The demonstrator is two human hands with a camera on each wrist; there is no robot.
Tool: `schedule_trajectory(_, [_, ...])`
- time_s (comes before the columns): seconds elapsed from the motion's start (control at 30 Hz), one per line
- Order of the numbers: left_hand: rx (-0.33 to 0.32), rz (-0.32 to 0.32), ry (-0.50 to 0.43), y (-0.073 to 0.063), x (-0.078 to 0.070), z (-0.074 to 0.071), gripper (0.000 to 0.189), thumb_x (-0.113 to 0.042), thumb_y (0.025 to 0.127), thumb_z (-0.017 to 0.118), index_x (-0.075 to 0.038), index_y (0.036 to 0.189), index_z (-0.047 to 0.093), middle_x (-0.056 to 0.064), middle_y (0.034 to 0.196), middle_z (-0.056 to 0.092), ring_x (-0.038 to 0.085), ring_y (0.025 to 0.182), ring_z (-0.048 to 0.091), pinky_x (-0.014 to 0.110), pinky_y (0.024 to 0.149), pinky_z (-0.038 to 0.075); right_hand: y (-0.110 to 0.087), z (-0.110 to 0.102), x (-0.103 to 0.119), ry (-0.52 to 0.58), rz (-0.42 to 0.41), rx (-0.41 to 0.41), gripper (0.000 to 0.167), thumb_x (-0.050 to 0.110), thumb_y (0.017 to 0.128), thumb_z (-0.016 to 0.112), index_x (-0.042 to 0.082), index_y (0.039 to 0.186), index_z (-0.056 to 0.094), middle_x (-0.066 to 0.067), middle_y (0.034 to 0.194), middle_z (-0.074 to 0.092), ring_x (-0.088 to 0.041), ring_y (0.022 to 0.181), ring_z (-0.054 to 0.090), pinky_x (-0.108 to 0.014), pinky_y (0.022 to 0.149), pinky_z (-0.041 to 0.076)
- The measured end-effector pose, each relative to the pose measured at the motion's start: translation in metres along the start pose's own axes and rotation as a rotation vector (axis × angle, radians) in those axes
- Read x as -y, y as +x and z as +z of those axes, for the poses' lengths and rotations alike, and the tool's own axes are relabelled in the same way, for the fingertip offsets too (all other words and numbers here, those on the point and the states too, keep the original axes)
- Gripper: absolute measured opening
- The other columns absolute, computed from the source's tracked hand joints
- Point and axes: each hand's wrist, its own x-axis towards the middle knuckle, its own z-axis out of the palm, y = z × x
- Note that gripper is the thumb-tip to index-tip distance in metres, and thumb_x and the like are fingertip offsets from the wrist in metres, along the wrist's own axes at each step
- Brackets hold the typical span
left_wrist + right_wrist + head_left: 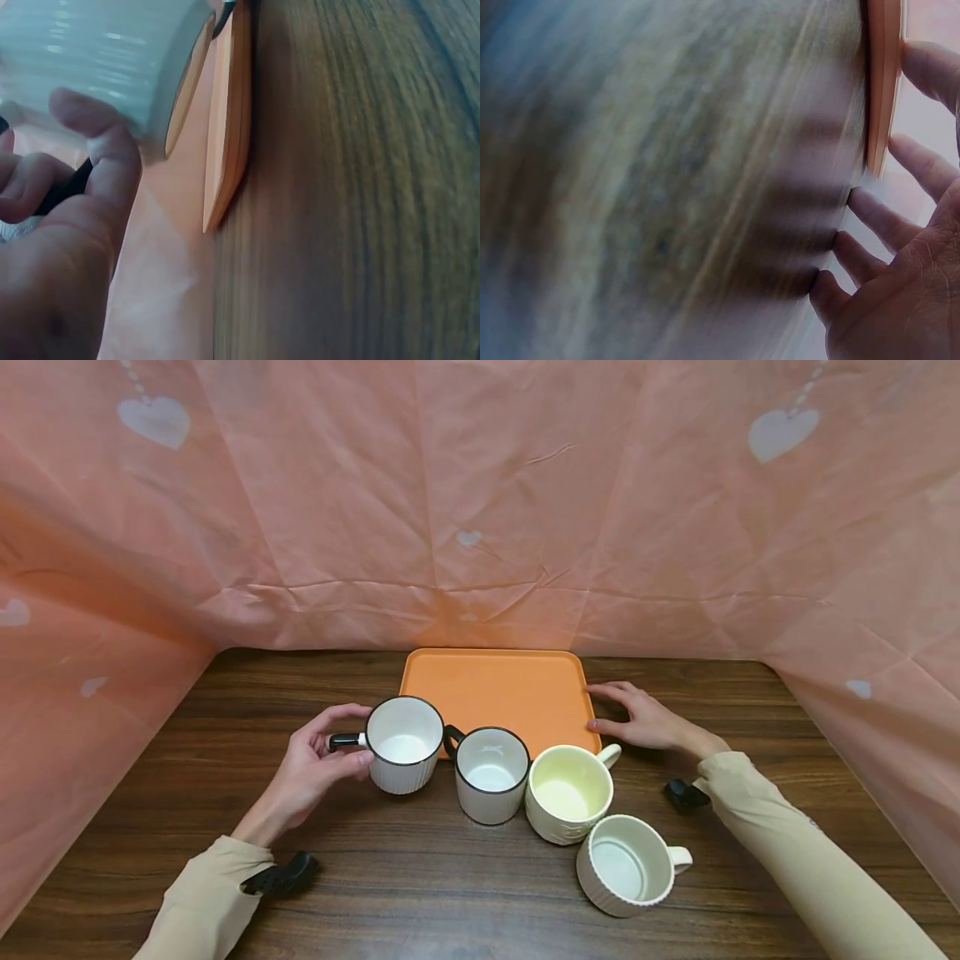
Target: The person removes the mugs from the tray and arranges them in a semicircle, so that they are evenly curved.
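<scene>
My left hand [313,768] grips a white ribbed mug [405,775] with a black rim, thumb and fingers about its handle side. Seen from the left wrist, this mug [97,52] is tilted and raised off the wood, beside the tray's edge. An orange tray [495,681] lies flat at the back. At its right edge is my right hand [645,718], fingers spread and thumb touching the rim; the right wrist view shows the fingertips [911,154] against the tray's side [883,82]. A second black-rimmed white mug [491,802] stands just right of the held one.
To the right stand a pale yellow mug [567,827], overlapping the tray's front edge in view, and a cream ribbed cup [611,889] nearer me. All are on a dark wooden table [420,893]. Pink cloth [510,485] with white hearts walls the back and sides.
</scene>
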Motion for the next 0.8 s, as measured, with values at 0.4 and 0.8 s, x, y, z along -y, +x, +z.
schedule_trajectory(0.4, [0.192, -0.031, 0.011, -0.0022, 0.0019, -0.0040, 0.054, 0.009, 0.088, 0.072, -0.024, 0.130, 0.062, -0.007, 0.101, 0.070, 0.005, 0.081, 0.069, 0.023, 0.067, 0.059, -0.0004, -0.0005, -0.0014, -0.002, 0.006, 0.005, 0.063, 0.032, 0.095, 0.072, 0.009, 0.150, 0.051, -0.025, 0.150, 0.048, -0.045, 0.141, 0.041, -0.068, 0.113, 0.035])
schedule_trajectory(0.8, [0.347, -0.054, 0.004, -0.0054, 0.0025, -0.0026, 0.054, 0.008, 0.089, 0.071, -0.023, 0.132, 0.060, -0.004, 0.104, 0.076, 0.005, 0.086, 0.070, 0.026, 0.071, 0.061, -0.0005, -0.0018, 0.0005, -0.003, -0.005, -0.002, 0.063, 0.030, 0.095, 0.072, 0.007, 0.150, 0.051, -0.026, 0.150, 0.049, -0.046, 0.141, 0.040, -0.068, 0.113, 0.034])
